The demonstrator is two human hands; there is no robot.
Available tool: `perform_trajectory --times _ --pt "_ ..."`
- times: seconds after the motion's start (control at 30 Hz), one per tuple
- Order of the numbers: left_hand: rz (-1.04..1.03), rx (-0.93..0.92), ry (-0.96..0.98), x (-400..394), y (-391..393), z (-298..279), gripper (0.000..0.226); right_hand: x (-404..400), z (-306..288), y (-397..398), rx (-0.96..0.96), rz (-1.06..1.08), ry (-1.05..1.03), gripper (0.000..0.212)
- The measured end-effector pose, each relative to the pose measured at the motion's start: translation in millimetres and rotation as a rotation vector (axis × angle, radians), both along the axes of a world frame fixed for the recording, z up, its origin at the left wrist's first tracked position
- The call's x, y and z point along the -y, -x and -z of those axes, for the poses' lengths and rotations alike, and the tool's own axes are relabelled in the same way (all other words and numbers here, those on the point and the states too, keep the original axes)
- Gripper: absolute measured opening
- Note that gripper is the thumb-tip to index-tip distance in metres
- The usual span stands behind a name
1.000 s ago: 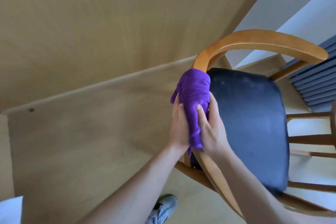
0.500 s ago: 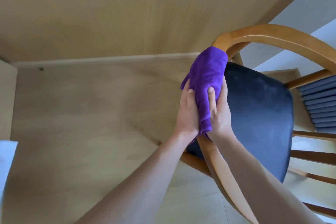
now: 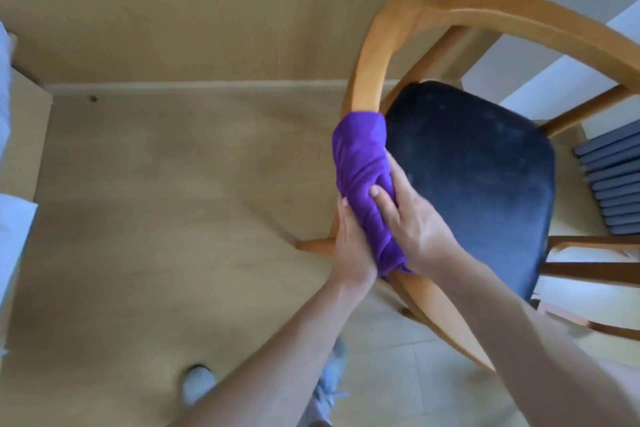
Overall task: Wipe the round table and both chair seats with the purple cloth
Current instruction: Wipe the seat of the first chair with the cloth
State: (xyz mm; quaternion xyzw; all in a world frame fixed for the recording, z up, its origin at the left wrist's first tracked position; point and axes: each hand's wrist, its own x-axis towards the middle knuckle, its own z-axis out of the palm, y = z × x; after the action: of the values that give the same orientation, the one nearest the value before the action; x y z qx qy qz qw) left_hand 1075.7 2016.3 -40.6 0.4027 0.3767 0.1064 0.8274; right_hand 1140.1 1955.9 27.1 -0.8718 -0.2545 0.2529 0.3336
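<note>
We've got both hands clamped on the purple cloth (image 3: 363,180), which is wrapped round the curved wooden armrest (image 3: 369,80) on the chair's left side. Left hand (image 3: 351,246) grips from the outer side, right hand (image 3: 412,218) from the seat side, thumb laid across the fabric. Above the cloth the rail runs bare, bending right into the far back rail (image 3: 519,15). The dark seat (image 3: 478,177) sits just right of our hands, dusty-looking specks on it. Left of the chair the wood floor (image 3: 173,201) lies open out to the baseboard (image 3: 207,86). Near us, our shoes (image 3: 197,388) stand on the floor. Far right, a slatted grey panel (image 3: 613,180).
</note>
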Motion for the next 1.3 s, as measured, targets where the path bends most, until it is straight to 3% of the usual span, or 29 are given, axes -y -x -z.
perform_trajectory --times 0.17,0.33,0.43,0.67,0.8,1.03,1.3 --pt "-0.047 0.017 -0.017 20 12 11 0.046 23 10 5 -0.018 -0.097 0.079 0.056" --pt "-0.154 0.104 -0.111 -11 -16 -18 0.067 -13 11 -19 -0.103 -0.075 -0.218 0.067" --pt "-0.169 0.07 -0.252 -34 -40 -18 0.056 -37 13 -40 -0.097 -0.003 -0.303 0.076" --pt "-0.236 0.042 -0.275 0 -21 -7 0.045 -8 19 -28 -0.185 -0.129 -0.218 0.071" --pt "-0.252 0.043 -0.236 42 10 -9 0.063 28 18 -15 -0.232 -0.216 -0.097 0.069" --pt "-0.31 -0.077 -0.27 117 45 -19 0.063 102 4 7 -0.04 -0.367 0.108 0.061" --pt "-0.336 -0.087 -0.384 199 61 -32 0.06 178 -1 22 0.139 -0.354 0.217 0.049"
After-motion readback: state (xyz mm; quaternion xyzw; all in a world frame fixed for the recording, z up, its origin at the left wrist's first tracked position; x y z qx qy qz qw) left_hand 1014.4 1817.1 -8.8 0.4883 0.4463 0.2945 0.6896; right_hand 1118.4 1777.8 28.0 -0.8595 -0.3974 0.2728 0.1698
